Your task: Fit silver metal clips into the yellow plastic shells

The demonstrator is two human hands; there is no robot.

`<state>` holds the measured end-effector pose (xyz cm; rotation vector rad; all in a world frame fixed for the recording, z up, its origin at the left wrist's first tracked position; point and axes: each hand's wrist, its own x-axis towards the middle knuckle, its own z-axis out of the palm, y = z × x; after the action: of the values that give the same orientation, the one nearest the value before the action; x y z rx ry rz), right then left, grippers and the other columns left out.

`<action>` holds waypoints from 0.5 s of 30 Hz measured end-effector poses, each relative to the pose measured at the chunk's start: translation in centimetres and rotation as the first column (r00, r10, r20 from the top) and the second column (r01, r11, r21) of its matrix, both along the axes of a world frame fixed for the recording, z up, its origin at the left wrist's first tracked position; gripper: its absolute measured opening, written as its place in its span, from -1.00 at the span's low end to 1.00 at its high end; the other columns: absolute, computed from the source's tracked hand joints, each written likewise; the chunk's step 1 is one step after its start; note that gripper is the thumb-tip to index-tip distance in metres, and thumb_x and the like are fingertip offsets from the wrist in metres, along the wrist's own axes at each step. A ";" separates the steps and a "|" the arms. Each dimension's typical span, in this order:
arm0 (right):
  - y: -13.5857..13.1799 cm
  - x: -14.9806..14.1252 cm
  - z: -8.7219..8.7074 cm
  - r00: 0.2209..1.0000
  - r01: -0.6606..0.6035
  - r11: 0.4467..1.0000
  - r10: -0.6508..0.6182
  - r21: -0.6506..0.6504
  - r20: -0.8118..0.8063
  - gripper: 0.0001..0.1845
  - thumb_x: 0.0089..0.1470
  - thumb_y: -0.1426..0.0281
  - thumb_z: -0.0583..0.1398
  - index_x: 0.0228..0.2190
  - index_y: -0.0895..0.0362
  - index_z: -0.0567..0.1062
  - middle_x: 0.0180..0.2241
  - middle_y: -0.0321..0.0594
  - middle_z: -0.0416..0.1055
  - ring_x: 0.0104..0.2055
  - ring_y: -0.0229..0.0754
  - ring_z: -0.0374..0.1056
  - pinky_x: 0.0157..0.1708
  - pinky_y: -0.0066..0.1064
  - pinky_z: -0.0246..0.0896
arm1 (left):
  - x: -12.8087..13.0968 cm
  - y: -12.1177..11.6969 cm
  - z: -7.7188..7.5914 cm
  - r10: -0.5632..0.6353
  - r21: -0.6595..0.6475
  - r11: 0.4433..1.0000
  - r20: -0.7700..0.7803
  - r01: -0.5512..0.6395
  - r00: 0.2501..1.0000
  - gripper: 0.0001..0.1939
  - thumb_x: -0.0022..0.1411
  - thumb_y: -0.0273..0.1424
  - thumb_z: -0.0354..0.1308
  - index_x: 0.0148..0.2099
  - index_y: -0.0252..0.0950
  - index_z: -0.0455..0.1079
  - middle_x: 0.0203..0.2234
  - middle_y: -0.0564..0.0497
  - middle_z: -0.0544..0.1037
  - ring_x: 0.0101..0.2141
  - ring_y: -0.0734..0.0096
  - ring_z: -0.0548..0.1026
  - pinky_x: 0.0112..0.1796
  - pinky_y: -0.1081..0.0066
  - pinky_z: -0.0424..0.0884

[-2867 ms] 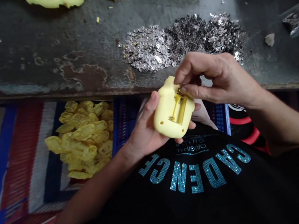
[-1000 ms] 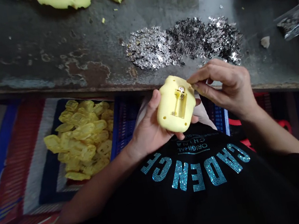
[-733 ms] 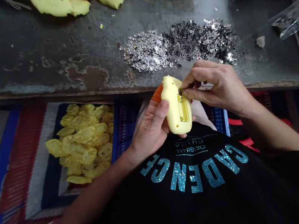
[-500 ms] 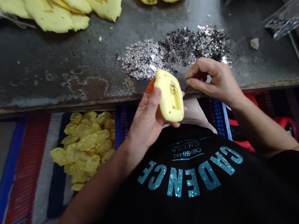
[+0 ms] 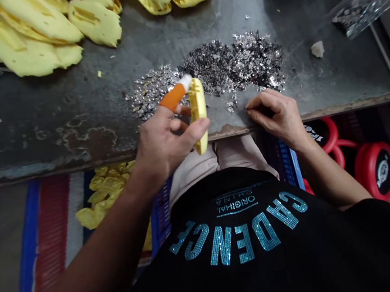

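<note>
My left hand (image 5: pixel 161 144) is closed on a yellow plastic shell (image 5: pixel 200 110), holding it by the thumb and fingers above the bench's front edge. The shell stands edge-on, so its battery recess is turned out of sight. An orange sleeve (image 5: pixel 172 97) with a white tip covers one finger of this hand. To the right, my right hand (image 5: pixel 279 115) rests at the bench edge with thumb and forefinger pinched together; anything between them is too small to make out. Just beyond both hands lie heaps of small shiny metal pieces (image 5: pixel 212 66).
More yellow shells (image 5: pixel 33 38) are piled at the back left of the grey bench (image 5: pixel 41 111). Plastic bags of metal pieces (image 5: pixel 355 12) lie at the right, near a whitish lump (image 5: pixel 317 49). Below are yellow translucent parts (image 5: pixel 109 189) and red round items (image 5: pixel 376 169) in blue baskets.
My left hand has turned the shell from face-up to edge-on and shifted it slightly left. My right hand has lowered to the bench edge, still pinched. The camera view has shifted.
</note>
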<state>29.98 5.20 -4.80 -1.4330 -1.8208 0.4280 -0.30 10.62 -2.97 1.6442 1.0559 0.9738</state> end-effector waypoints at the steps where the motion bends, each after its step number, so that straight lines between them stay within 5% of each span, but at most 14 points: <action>1: 0.1 0.0 0.1 1.000 -0.008 1.000 0.008 -0.007 0.001 -0.89 0.38 0.38 0.29 -0.21 0.03 0.67 -0.23 -0.20 0.66 -0.18 -0.08 0.54 -0.14 -0.27 0.39 | -0.1 -0.6 0.3 0.018 0.002 1.000 0.082 -0.019 0.996 -0.09 0.29 -0.08 0.62 0.57 -0.19 0.46 -0.05 -0.03 0.73 -0.43 0.56 0.56 -0.42 0.57 0.55; 4: 0.5 -0.2 0.2 0.996 -0.048 0.999 0.048 -0.003 0.073 -0.85 0.40 0.38 0.28 -0.19 0.03 0.70 -0.22 -0.20 0.64 -0.16 -0.06 0.52 -0.13 -0.25 0.36 | 0.2 -3.0 1.5 0.135 -0.081 0.990 0.308 -0.116 0.942 -0.29 0.41 0.00 0.51 0.46 -0.17 0.56 0.07 -0.08 0.77 -0.10 0.24 0.73 -0.13 0.37 0.71; 8: 1.9 -0.3 -0.2 0.956 -0.115 0.993 0.117 -0.025 0.270 -0.77 0.46 0.31 0.25 -0.12 0.02 0.76 -0.15 -0.11 0.65 -0.10 0.01 0.48 -0.05 -0.15 0.33 | 0.6 -5.9 2.1 0.293 -0.307 0.934 0.363 -0.183 0.884 -0.39 0.39 0.04 0.49 0.31 -0.20 0.65 0.11 -0.14 0.82 0.16 -0.15 0.75 -0.01 0.16 0.77; 15: 2.9 -0.6 1.2 0.913 -0.021 0.999 0.034 -0.035 0.406 -0.74 0.49 0.32 0.23 -0.07 0.01 0.76 -0.11 -0.09 0.65 -0.07 0.04 0.49 -0.05 -0.12 0.32 | -0.4 -7.8 0.9 0.302 -0.430 0.896 0.412 -0.109 0.859 -0.35 0.39 0.12 0.48 0.31 -0.16 0.64 0.11 -0.19 0.82 0.15 -0.15 0.77 -0.20 0.28 0.75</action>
<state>29.40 8.08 -3.58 -1.6082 -2.1717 0.1749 -0.67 2.79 -2.07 0.9061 1.0203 1.1436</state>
